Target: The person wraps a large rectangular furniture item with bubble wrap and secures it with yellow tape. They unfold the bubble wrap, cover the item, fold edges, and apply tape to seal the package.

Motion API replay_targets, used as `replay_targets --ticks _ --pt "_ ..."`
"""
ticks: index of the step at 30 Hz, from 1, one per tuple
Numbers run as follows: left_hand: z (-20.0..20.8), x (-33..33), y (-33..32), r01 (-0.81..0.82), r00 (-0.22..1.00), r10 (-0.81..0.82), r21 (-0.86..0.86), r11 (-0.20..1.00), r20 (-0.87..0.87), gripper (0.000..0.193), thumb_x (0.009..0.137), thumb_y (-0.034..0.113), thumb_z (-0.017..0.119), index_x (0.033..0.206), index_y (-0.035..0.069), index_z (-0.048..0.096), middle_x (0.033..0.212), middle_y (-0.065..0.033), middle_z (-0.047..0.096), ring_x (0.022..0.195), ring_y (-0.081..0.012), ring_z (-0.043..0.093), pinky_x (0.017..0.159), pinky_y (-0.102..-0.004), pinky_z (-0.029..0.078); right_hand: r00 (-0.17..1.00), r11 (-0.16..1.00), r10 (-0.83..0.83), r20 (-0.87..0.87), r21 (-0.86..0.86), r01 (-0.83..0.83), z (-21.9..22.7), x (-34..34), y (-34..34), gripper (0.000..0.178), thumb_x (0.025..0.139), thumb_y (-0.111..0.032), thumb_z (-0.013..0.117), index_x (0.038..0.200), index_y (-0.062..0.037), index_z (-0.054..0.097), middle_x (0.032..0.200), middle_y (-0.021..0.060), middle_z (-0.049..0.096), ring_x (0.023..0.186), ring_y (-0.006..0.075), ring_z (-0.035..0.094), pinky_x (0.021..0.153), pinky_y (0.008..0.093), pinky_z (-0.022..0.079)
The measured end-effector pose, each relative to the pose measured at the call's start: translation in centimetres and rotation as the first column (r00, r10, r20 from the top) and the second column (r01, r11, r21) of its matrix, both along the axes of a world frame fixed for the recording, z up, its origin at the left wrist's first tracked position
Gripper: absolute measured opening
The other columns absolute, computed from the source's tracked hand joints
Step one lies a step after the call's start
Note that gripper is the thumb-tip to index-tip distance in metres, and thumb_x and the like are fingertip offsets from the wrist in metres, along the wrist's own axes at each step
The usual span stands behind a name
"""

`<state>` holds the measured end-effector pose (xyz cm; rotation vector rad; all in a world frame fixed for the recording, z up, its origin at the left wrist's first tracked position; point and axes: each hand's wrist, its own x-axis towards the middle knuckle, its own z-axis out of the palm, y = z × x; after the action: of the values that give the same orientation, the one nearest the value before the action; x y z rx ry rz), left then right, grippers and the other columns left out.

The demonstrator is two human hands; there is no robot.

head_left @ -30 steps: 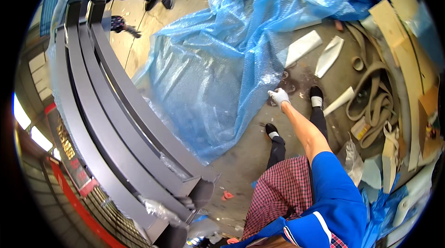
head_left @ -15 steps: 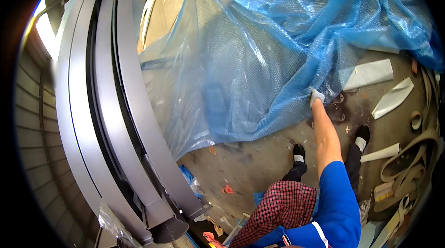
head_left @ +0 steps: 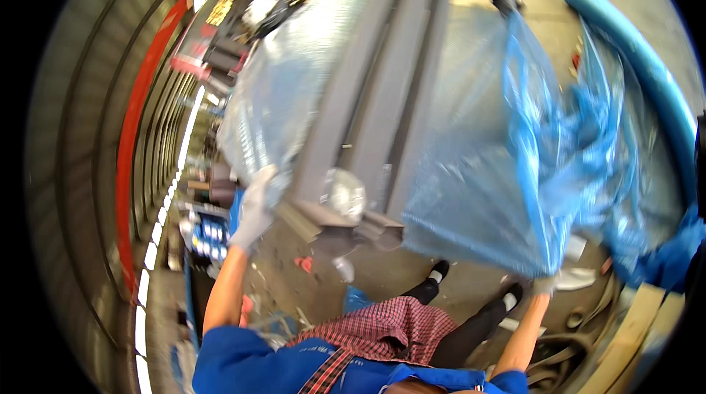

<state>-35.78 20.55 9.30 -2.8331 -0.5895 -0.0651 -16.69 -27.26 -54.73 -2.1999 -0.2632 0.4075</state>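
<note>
Long grey metal profiles (head_left: 368, 100) lie side by side, with clear bubble wrap (head_left: 294, 92) along their left side and blue-tinted bubble wrap (head_left: 471, 151) along their right. My left hand (head_left: 256, 210), in a pale glove, is at the near left edge of the wrap, its fingers closed on it, slightly blurred. My right hand (head_left: 544, 285), also gloved, grips the near right corner of the blue sheet, which stretches taut up from it. A crumpled clear plastic piece (head_left: 346, 195) sits on the near ends of the profiles.
Across from me, a co-worker's hand (head_left: 507, 0) holds the sheet's far corner. A blue bubble wrap roll (head_left: 632, 55) lies at the far right. Boards (head_left: 632, 328) and straps (head_left: 566, 357) lie at the near right. Scraps litter the floor (head_left: 397, 276).
My view has swung left. My left hand now shows, on the wrap left of the profiles. My right hand has drawn the blue sheet nearer, and the co-worker's hand still holds its far corner.
</note>
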Motion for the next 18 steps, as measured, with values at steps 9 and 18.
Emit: replay_targets --ticks 9,18 --pt "1.9 0.2 -1.1 -0.121 0.993 0.121 -0.041 0.992 -0.018 0.084 0.062 0.012 0.074 0.138 0.009 0.036 0.142 -0.0117 0.037 0.136 -0.0273 0.031 0.112 -0.0401 0.026 0.774 0.586 -0.383 -0.504 0.515 0.625 23.9 6.2 -8.6 0.040 0.093 -0.027 0.045 0.121 0.0003 0.055 0.122 0.0188 0.055 0.110 0.0325 0.054 0.095 0.0480 0.044" --pt "1.5 -2.1 -1.0 -0.144 0.985 0.153 0.120 0.982 -0.075 0.084 0.066 0.029 0.075 0.138 0.008 0.037 0.141 -0.0102 0.039 0.135 -0.0265 0.032 0.111 -0.0408 0.024 0.993 0.766 -0.098 -0.063 0.632 0.116 51.1 9.4 5.9 0.040 0.092 -0.027 0.047 0.121 0.0000 0.054 0.120 0.0182 0.055 0.107 0.0317 0.053 0.093 0.0473 0.044"
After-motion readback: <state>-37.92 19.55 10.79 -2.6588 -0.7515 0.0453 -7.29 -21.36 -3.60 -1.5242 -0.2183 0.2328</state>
